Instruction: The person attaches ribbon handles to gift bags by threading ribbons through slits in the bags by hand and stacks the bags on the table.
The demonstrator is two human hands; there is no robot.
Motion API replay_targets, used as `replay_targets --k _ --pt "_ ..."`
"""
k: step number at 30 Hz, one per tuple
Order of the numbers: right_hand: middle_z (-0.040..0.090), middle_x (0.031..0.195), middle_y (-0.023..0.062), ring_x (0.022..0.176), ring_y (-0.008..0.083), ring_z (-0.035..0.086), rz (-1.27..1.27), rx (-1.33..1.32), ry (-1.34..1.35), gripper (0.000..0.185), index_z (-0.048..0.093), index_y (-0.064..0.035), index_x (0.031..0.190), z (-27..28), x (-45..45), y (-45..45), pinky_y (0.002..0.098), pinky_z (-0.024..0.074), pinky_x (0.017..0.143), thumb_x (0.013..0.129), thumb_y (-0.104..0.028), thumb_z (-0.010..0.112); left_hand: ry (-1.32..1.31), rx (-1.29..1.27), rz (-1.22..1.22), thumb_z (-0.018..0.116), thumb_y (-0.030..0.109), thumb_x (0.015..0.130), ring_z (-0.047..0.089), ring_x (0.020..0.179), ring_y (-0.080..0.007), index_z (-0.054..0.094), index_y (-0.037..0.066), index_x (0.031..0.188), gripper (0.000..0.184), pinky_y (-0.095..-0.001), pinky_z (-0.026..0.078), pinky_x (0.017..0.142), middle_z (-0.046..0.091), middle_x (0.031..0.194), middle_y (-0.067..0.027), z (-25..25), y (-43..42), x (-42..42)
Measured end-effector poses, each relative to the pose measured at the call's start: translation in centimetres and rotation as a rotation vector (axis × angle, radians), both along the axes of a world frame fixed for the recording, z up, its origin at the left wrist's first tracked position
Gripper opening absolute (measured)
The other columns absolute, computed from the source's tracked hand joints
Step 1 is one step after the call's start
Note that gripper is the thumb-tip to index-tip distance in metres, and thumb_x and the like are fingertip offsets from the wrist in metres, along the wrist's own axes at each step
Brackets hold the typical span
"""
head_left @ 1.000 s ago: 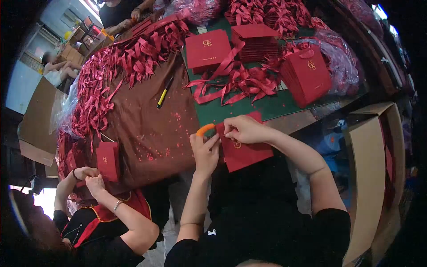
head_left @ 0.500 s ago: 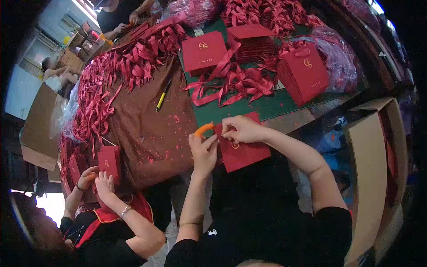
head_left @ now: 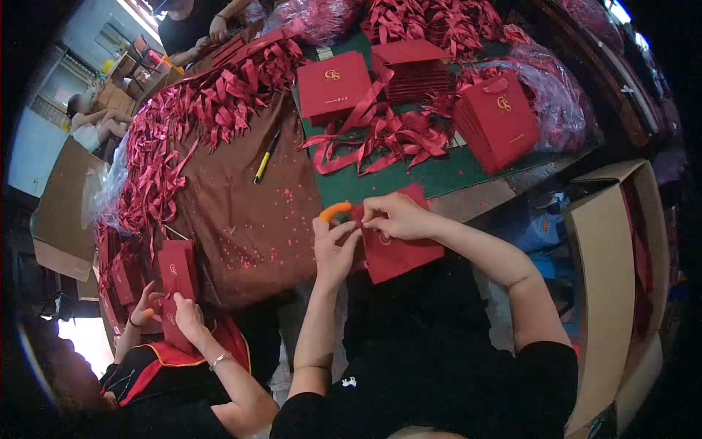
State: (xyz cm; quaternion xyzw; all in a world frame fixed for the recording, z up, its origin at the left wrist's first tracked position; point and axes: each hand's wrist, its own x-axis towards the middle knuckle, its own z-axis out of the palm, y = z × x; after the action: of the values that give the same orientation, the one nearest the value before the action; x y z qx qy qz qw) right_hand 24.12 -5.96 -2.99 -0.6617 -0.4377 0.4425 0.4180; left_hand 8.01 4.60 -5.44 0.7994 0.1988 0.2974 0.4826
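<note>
While left hand and right hand pinch red bag, fingers partly hide logo.

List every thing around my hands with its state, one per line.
Left hand: at the bag's edge, grip unclear
Right hand: fingertips drawn together over the bag
Red bag: flat, tilted
Loose ribbons: tangled
Upper right bag stack: fanned
Yellow-and-black tool: lying flat
Brown cloth: creased, strewn with red scraps
Cardboard box on the right: open
</note>
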Motion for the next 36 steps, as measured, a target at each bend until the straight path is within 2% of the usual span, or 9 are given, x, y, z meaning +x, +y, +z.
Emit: replay_targets --k 4,6,8,15,19,28,32,33,36 --pt "0.064 0.072 0.0083 0.062 0.0169 0.064 0.023 0.192 -0.147 0.01 0.058 -0.0033 0.085 0.2 -0.1 -0.1 0.032 0.0479 0.056 0.082 -0.01 0.066 0.082 0.266 0.015 0.071 -0.001 0.07 0.045 0.1 -0.0265 0.067 0.001 0.085 0.016 -0.039 0.037 0.091 0.056 0.118 -0.0071 0.2 0.2 -0.1" --pt "0.06 0.072 0.0056 0.053 0.0105 0.058 0.039 0.128 0.024 0.006 0.053 -0.0015 0.088 0.4 0.0 -0.1 0.026 0.048 0.048 0.088 -0.004 0.059 0.078 0.458 0.031 0.071 0.0 0.07 0.045 0.101 -0.029 0.067 0.002 0.085 0.016 -0.0408 0.036 0.092 0.056 0.119 -0.0078 0.2 0.4 0.1" --pt "0.059 0.075 0.0046 0.055 0.0092 0.058 0.093 0.144 0.095 0.009 0.052 -0.002 0.09 0.0 0.4 0.1 0.0254 0.0485 0.048 0.088 -0.004 0.06 0.078 0.703 0.065 0.068 -0.002 0.068 0.045 0.105 -0.0343 0.068 0.004 0.085 0.018 -0.0462 0.034 0.092 0.057 0.118 -0.0102 -0.5 0.4 0.0" --pt "0.056 0.065 0.0023 0.06 0.0066 0.05 0.098 0.154 0.17 0.035 0.043 -0.0053 0.091 0.7 1.7 -0.4 0.0242 0.0401 0.056 0.08 -0.019 0.073 0.003 1.031 0.086 0.07 0.008 0.067 0.05 0.1 -0.0294 0.068 0.011 0.079 0.012 -0.0408 0.033 0.082 0.061 0.108 -0.0083 -0.1 1.1 -0.1" --pt "0.058 0.062 0.0028 0.059 0.0077 0.054 0.135 0.122 0.116 0.033 0.042 -0.0058 0.089 0.6 1.8 -0.4 0.0259 0.0405 0.054 0.08 -0.016 0.072 -0.066 1.024 0.263 0.073 0.016 0.074 0.05 0.1 -0.0275 0.071 0.014 0.079 0.006 -0.0391 0.031 0.083 0.064 0.106 -0.0048 1.0 2.9 -1.5" --pt "0.064 0.065 0.0072 0.06 0.0126 0.063 0.176 0.081 0.044 0.03 0.042 -0.0056 0.091 1.4 1.1 -0.5 0.0281 0.0445 0.058 0.08 -0.011 0.07 0.249 1.032 0.353 0.075 0.024 0.072 0.048 0.107 -0.0281 0.073 0.022 0.084 0.012 -0.0407 0.034 0.086 0.061 0.114 0.0 0.4 6.6 -6.2" --pt "0.064 0.064 0.0065 0.061 0.0127 0.064 0.173 0.087 -0.038 0.03 0.044 -0.0056 0.091 0.9 0.8 -0.5 0.028 0.0443 0.057 0.08 -0.012 0.07 0.412 0.918 0.376 0.068 0.019 0.08 0.044 0.112 -0.0323 0.068 0.023 0.11 0.03 -0.0454 0.033 0.093 0.052 0.127 -0.0086 0.4 5.3 -5.3" --pt "0.064 0.064 0.0062 0.06 0.0127 0.064 0.163 0.085 -0.047 0.029 0.044 -0.0056 0.092 0.8 0.8 -0.5 0.028 0.0442 0.057 0.08 -0.012 0.07 0.447 0.891 0.408 0.062 0.016 0.084 0.043 0.115 -0.0341 0.058 0.02 0.127 0.043 -0.0483 0.031 0.095 0.048 0.13 -0.0118 1.0 4.0 -5.0" --pt "0.062 0.062 0.0028 0.057 0.0099 0.062 0.141 0.129 -0.007 0.028 0.044 -0.0056 0.092 0.0 0.7 -0.4 0.0258 0.0454 0.053 0.08 -0.008 0.07 0.242 0.868 0.272 0.062 0.019 0.085 0.042 0.119 -0.0331 0.049 0.011 0.134 0.051 -0.0475 0.03 0.096 0.049 0.131 -0.0117 1.5 -0.6 -3.7"
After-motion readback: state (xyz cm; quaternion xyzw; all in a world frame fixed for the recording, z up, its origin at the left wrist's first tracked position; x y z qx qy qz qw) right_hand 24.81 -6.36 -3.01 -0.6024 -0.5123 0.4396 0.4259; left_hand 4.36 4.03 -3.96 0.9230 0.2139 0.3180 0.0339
